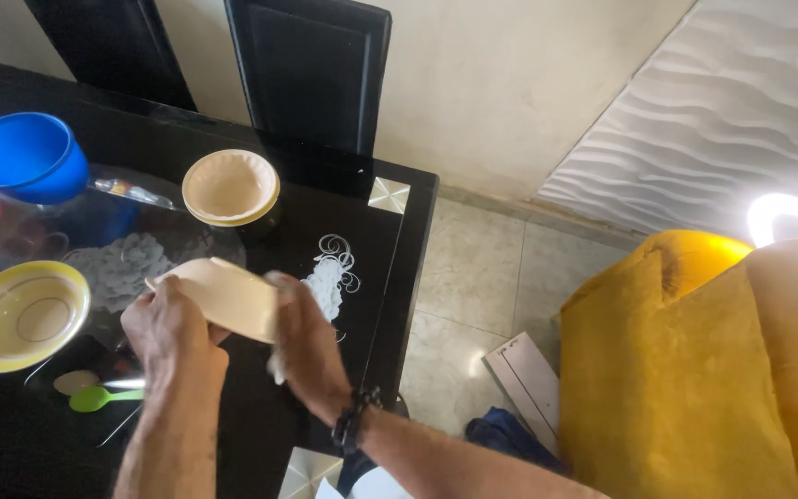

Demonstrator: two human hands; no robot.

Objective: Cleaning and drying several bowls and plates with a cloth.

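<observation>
Left hand (166,323) grips my tilted cream bowl (223,294) while right hand (299,344) presses a cloth against it; the yellow-rimmed bowl (18,316) nearby sits empty.

cream bowl (228,294), tilted, held above black table (260,425)

On the glossy black surface (362,240) stand a round blue plastic bowl (22,155), a cream bowl with a yellow rim (230,188) and a yellow-rimmed shallow bowl (18,315), with a green plastic spoon (96,397) near it. 2 black chairs (311,69) face a mustard-yellow fabric seat (695,370).
</observation>
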